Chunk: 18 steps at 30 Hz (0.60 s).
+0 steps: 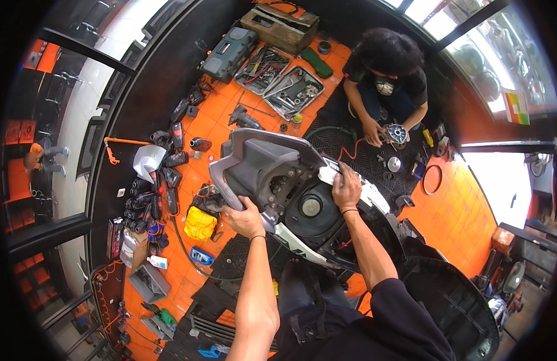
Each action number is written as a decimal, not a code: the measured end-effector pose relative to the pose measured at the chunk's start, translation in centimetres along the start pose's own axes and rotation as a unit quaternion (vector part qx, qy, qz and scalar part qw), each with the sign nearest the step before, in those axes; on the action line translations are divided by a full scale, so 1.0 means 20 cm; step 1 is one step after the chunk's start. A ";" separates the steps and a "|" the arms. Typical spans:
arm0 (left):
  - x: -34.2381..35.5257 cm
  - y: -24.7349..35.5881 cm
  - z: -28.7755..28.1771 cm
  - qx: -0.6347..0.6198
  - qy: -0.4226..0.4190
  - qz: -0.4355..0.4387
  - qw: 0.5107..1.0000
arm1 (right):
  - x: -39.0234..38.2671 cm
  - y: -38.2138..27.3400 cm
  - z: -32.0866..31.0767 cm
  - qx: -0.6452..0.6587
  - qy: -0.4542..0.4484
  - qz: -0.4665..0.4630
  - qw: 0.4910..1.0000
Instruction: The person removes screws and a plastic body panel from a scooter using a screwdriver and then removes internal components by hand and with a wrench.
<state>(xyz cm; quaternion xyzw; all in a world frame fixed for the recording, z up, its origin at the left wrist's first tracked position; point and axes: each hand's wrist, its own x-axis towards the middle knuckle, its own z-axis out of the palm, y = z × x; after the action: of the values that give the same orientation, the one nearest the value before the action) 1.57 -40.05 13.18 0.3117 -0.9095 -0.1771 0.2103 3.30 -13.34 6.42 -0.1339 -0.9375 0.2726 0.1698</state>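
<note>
Left hand (pixel 246 218) grasps grey trim (pixel 220 173) at eight o'clock, right hand (pixel 347 189) white panel (pixel 373 197) at three, while assembly seems unfinished.

The room is floored with square orange tiles (pixel 462 219), partly covered by black textured matting (pixel 370 169). It is bounded by a smooth dark wall (pixel 164 67) and black-framed glass windows (pixel 448 17), through which bright white daylight is admitted at the upper right.

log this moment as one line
left hand: on grey rim | right hand: on white panel | co-worker: hands at metal part
</note>
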 end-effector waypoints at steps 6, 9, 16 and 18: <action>0.00 -0.01 0.00 0.003 -0.012 -0.012 1.000 | 0.00 0.00 0.01 0.002 0.004 0.000 1.000; 0.00 -0.02 0.01 0.007 -0.002 -0.002 1.000 | 0.00 0.01 0.01 0.005 0.004 -0.003 1.000; 0.00 0.00 0.00 0.007 -0.004 -0.005 1.000 | -0.01 0.01 0.01 0.002 0.003 -0.001 1.000; 0.01 0.01 -0.01 0.008 -0.010 -0.010 1.000 | -0.01 0.01 0.01 0.002 0.005 -0.002 1.000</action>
<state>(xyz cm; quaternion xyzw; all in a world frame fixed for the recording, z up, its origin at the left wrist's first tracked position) 1.45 -40.01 13.43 0.3204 -0.9098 -0.1753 0.1973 3.37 -13.32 6.12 -0.1331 -0.9364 0.2731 0.1755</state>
